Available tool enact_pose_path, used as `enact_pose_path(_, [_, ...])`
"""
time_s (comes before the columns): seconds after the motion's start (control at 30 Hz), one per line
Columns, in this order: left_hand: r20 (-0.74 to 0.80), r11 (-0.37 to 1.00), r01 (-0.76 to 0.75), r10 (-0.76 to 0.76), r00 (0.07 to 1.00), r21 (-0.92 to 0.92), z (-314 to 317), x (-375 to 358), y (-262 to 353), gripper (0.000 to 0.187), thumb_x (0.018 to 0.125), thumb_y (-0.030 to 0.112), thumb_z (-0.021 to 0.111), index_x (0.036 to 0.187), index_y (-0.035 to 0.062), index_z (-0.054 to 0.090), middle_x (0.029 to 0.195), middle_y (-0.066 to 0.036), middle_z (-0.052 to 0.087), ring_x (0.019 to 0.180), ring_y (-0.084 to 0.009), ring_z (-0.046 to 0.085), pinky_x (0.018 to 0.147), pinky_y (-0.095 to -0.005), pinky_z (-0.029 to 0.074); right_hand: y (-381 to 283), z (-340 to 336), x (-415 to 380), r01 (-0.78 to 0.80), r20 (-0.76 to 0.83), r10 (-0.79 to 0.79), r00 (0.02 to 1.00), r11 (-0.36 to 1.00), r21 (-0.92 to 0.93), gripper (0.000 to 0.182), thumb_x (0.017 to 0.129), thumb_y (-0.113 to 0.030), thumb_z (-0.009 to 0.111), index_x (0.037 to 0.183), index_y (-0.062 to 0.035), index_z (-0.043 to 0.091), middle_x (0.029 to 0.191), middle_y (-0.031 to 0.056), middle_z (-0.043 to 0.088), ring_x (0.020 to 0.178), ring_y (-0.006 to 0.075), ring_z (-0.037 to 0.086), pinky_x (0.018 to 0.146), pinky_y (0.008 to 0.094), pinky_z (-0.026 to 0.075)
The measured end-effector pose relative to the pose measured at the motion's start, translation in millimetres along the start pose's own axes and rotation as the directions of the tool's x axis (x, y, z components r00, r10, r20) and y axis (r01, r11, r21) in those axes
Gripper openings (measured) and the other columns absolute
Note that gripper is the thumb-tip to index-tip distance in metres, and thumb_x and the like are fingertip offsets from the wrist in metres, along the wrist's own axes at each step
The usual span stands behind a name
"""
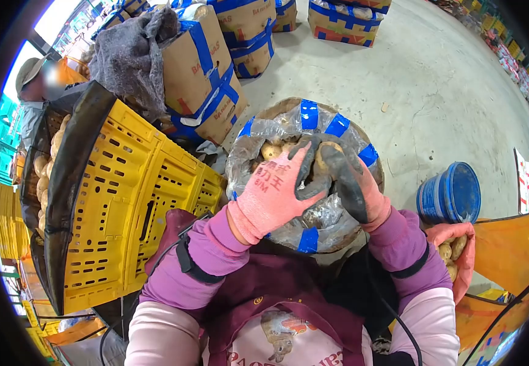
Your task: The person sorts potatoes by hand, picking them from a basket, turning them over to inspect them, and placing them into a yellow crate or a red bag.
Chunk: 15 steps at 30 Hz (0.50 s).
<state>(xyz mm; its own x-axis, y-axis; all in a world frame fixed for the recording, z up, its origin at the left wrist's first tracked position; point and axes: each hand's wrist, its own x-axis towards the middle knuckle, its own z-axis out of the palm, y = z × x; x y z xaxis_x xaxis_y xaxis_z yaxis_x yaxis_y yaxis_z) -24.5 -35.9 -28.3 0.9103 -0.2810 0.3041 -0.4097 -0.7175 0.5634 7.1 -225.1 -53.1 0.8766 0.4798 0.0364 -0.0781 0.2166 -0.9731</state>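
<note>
Both hands wear pink gloves with dark grey coated fingers, and meet over a round container [309, 241] lined with clear plastic and blue tape. My right hand [353, 183] is wrapped round a potato [325, 157], partly covered by its fingers. Beside it, my left hand [286, 186] has its thumb and fingers spread, the index fingertip near that potato; nothing shows between them. More potatoes [270, 151] lie in the container, just beyond the left glove, some hidden under it.
Yellow crates [115, 201] stand at the left, with potatoes [43, 183] behind them. Taped cardboard boxes [197, 67] are beyond. A blue bucket [450, 194] and a pink sack [464, 259] of potatoes stand at the right. A person [32, 85] is at the far left.
</note>
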Motion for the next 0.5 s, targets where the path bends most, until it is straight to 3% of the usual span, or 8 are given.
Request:
enact_pose_path(0.03, [0.045,1.000,0.018,-0.019,0.999,0.010,3.0,1.3,1.8,0.075,0.078,0.030,0.077,0.138,0.0011,0.044,0.118,-0.020,0.059,0.106,-0.0373,0.060,0.092,-0.0417,0.048,3.7,-1.8,1.5,-0.006,0.002,0.006,1.000,1.000,0.002,0.043,0.102,-0.030,0.050,0.136,-0.0036,0.048,0.124,0.0046,0.057,0.111,0.0129,0.055,0.091,0.0271,0.047])
enact_pose_path(0.1, [0.051,0.992,0.005,-0.012,0.999,0.124,7.6,2.4,5.7,0.081,0.078,0.035,0.076,0.142,0.0012,0.039,0.115,-0.021,0.058,0.102,-0.0378,0.060,0.090,-0.0432,0.049,13.1,-6.2,3.8,0.336,0.059,-0.352,0.934,0.812,-0.477,0.040,0.101,-0.029,0.051,0.131,-0.0032,0.052,0.121,0.0049,0.058,0.108,0.0121,0.056,0.091,0.0270,0.047])
enact_pose_path(0.13, [0.073,0.984,-0.002,-0.011,0.997,0.180,11.0,2.5,4.7,0.083,0.078,0.038,0.076,0.142,0.0015,0.038,0.115,-0.021,0.058,0.101,-0.0380,0.060,0.089,-0.0436,0.049,15.0,-6.8,4.4,0.333,0.061,-0.347,0.936,0.813,-0.477,0.040,0.101,-0.029,0.051,0.131,-0.0032,0.052,0.121,0.0049,0.058,0.108,0.0121,0.056,0.091,0.0270,0.047])
enact_pose_path(0.23, [0.049,0.966,-0.034,0.022,0.999,0.256,17.3,4.2,2.9,0.072,0.080,0.032,0.074,0.138,0.0025,0.043,0.111,-0.022,0.059,0.096,-0.0382,0.061,0.085,-0.0430,0.050,17.3,-3.4,4.6,0.261,0.017,-0.265,0.964,0.936,-0.238,0.038,0.101,-0.028,0.053,0.129,-0.0030,0.054,0.116,0.0054,0.060,0.106,0.0113,0.056,0.091,0.0271,0.047])
enact_pose_path(0.3, [-0.056,0.986,0.028,-0.019,0.998,0.163,19.2,9.4,-7.3,0.058,0.083,0.023,0.071,0.133,0.0035,0.049,0.105,-0.020,0.062,0.091,-0.0378,0.063,0.081,-0.0420,0.052,14.0,3.5,2.0,-0.020,-0.091,0.020,0.996,1.000,-0.001,0.041,0.101,-0.032,0.052,0.129,-0.0030,0.053,0.112,0.0060,0.062,0.096,0.0118,0.060,0.082,0.0258,0.050])
enact_pose_path(0.37, [-0.076,0.992,-0.005,0.015,0.997,0.128,16.4,12.7,-13.0,0.046,0.084,0.014,0.069,0.126,0.0025,0.054,0.104,-0.019,0.065,0.092,-0.0365,0.065,0.081,-0.0398,0.053,5.8,1.7,-1.1,-0.115,-0.047,0.118,0.992,0.991,0.070,0.043,0.101,-0.035,0.050,0.130,-0.0034,0.052,0.112,0.0063,0.062,0.092,0.0123,0.062,0.075,0.0253,0.051])
enact_pose_path(0.43, [-0.141,0.989,0.078,-0.096,0.985,-0.125,10.8,20.8,-14.1,0.041,0.085,0.017,0.065,0.122,0.0022,0.054,0.108,-0.021,0.063,0.097,-0.0366,0.062,0.085,-0.0436,0.049,6.2,-3.0,0.4,-0.197,-0.008,0.199,0.980,0.972,0.131,0.045,0.101,-0.038,0.048,0.130,-0.0037,0.051,0.111,0.0065,0.062,0.087,0.0127,0.063,0.068,0.0249,0.052])
enact_pose_path(0.5, [-0.093,0.949,0.081,-0.115,0.989,-0.305,8.3,19.2,-20.0,0.044,0.086,0.018,0.066,0.125,0.0035,0.054,0.113,-0.023,0.063,0.104,-0.0369,0.061,0.091,-0.0432,0.048,19.2,-9.9,3.5,0.284,0.112,-0.281,0.953,0.959,-0.015,0.050,0.101,-0.044,0.044,0.132,-0.0041,0.049,0.111,0.0079,0.063,0.080,0.0151,0.066,0.056,0.0238,0.050])
